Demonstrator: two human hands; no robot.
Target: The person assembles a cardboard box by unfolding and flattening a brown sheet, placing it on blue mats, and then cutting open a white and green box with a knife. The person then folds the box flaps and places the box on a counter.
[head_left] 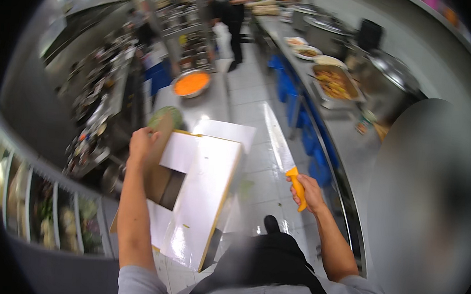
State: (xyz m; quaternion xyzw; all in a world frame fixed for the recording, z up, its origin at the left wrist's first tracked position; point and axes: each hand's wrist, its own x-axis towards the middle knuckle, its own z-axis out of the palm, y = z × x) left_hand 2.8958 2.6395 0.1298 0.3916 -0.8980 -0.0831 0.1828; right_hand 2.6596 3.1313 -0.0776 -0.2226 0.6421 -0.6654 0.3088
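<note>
My right hand (307,194) is closed round the yellow handle of a large kitchen knife (281,152), whose broad blade points forward over the tiled floor. On the left, my left hand (141,144) grips a brown flap at the edge of a cardboard box (203,188) with white outer sides. The box is tilted, and a dark gap shows between its flaps; what lies inside cannot be made out. Just beyond my left hand, partly behind the flap, rests a green cabbage (167,116) on a steel table (214,100).
A steel bowl of orange food (191,83) stands farther back. Along the right counter (349,146) are a tray of cooked food (333,84), plates and large lidded pots (394,70). Blue bins (306,130) sit beneath. Another person (233,25) stands down the aisle. Glass-fronted shelves (53,211) are at left.
</note>
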